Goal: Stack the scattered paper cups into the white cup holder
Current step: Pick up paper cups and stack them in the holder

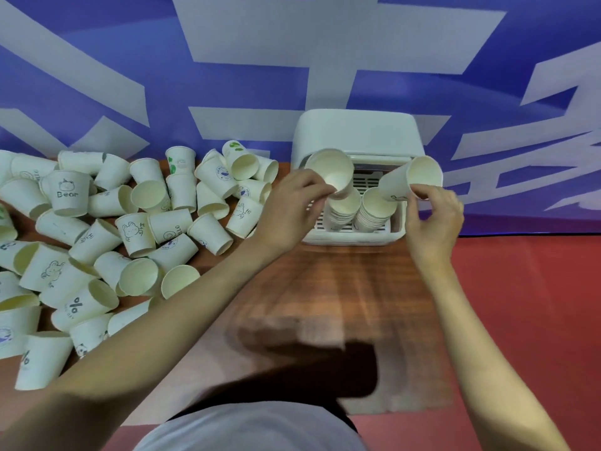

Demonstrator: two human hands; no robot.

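Observation:
The white cup holder (pixel 354 237) stands at the table's far right with its lid (pixel 356 133) up. Inside it are two stacks of paper cups, a left stack (pixel 343 209) and a right stack (pixel 374 211). My left hand (pixel 292 206) pinches a paper cup (pixel 331 170) by its rim, just above the left stack. My right hand (pixel 434 219) pinches another cup (pixel 411 182) by its rim, tilted above the right stack. A large pile of scattered paper cups (pixel 136 229) covers the left half of the table.
The wooden table (pixel 341 304) has bare surface in front of the holder. A blue and white banner (pixel 292 60) hangs behind the table. Red floor (pixel 536 320) lies to the right. The person's white shirt (pixel 253 431) shows at the bottom.

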